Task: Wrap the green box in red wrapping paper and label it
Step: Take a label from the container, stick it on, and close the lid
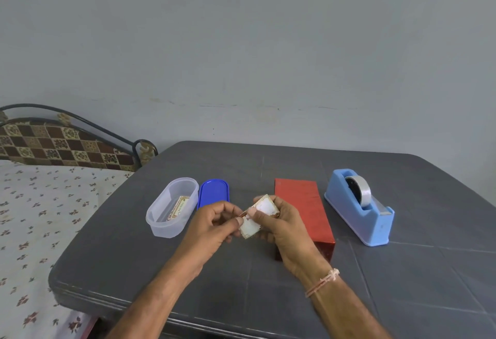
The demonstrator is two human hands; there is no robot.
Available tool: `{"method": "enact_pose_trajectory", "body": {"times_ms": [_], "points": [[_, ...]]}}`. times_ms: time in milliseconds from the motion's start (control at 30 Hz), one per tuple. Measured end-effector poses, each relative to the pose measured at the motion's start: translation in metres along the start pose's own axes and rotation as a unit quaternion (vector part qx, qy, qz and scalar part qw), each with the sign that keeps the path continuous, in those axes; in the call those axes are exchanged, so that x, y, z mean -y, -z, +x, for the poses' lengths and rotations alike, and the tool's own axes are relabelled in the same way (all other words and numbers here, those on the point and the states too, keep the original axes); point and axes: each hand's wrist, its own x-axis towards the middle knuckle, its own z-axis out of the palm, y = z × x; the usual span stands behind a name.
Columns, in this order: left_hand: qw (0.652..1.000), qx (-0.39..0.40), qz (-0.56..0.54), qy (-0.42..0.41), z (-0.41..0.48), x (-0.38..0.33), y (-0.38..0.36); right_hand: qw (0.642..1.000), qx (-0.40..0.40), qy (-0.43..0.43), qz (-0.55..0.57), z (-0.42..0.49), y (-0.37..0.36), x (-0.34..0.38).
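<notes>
A box wrapped in red paper [303, 209] lies lengthwise on the grey table [134, 252]; no green shows. In front of its left side both hands hold a small white label sticker with a gold patterned border [259, 216], bent between them. My left hand [214, 227] pinches its lower left part with thumb and fingers. My right hand [281, 224] pinches its upper right part, the thumb across the sticker's face.
A clear oval plastic tub [171, 208] with more label stickers inside stands left of the hands, its blue lid [213, 193] lying beside it. A light-blue tape dispenser [359, 207] with a roll of clear tape sits right of the box. A bed [35, 218] adjoins the table's left.
</notes>
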Motion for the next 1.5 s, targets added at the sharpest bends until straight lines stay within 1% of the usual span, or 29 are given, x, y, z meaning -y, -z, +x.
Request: {"method": "enact_pose_trajectory", "body": {"times_ms": [33,67,133,233,300,367,467,567,667,800,933,1033,1200,1333,1400,1500], "points": [[1.0,-0.004,0.019,-0.017,0.002,0.0,0.001,0.999,0.024,-0.013,-0.018,-0.002,0.001,0.002],[0.999,-0.01,0.03,-0.03,0.003,-0.001,0.001,0.999,0.029,-0.02,-0.034,-0.003,0.002,0.003],[0.998,-0.027,0.04,-0.048,0.006,-0.001,0.003,0.998,0.005,-0.019,-0.061,-0.002,0.002,0.005],[0.993,-0.036,0.077,-0.082,0.006,0.0,0.004,0.994,-0.017,0.018,-0.11,0.0,0.002,0.007],[0.987,-0.032,0.115,-0.111,0.005,-0.001,0.004,0.995,-0.002,0.009,-0.102,0.0,0.001,0.01],[0.985,-0.034,0.119,-0.121,0.005,-0.003,0.002,0.997,0.018,-0.018,-0.077,-0.001,0.0,0.011],[0.996,-0.032,0.033,-0.076,0.004,-0.005,0.001,0.999,-0.001,-0.02,-0.044,-0.001,-0.001,0.01],[0.999,-0.015,0.008,-0.038,0.002,-0.003,0.001,0.998,-0.016,-0.005,-0.053,-0.001,-0.002,0.006],[0.999,-0.037,-0.002,-0.035,0.003,0.001,0.001,0.997,0.008,0.0,-0.082,-0.001,0.0,0.006],[0.998,-0.055,0.003,-0.042,0.006,0.002,0.003,0.985,0.012,0.038,-0.166,0.004,0.003,0.008],[0.998,-0.036,-0.001,-0.05,0.008,-0.001,0.005,0.986,0.03,0.042,-0.157,0.005,0.0,0.015],[0.998,-0.016,-0.046,-0.026,0.006,-0.004,0.007,0.988,0.041,0.039,-0.146,0.005,-0.001,0.018],[0.986,0.025,-0.159,0.042,0.003,-0.005,0.011,0.987,0.048,0.047,-0.149,0.004,-0.003,0.02],[0.979,0.033,-0.186,0.079,0.003,-0.007,0.013,0.987,0.062,0.05,-0.141,0.0,-0.004,0.019],[0.971,0.03,-0.216,0.093,0.002,-0.006,0.014,0.987,0.066,0.049,-0.138,0.0,-0.004,0.02],[0.964,0.036,-0.238,0.108,0.002,-0.006,0.017,0.984,0.073,0.059,-0.151,0.0,-0.004,0.022]]}}
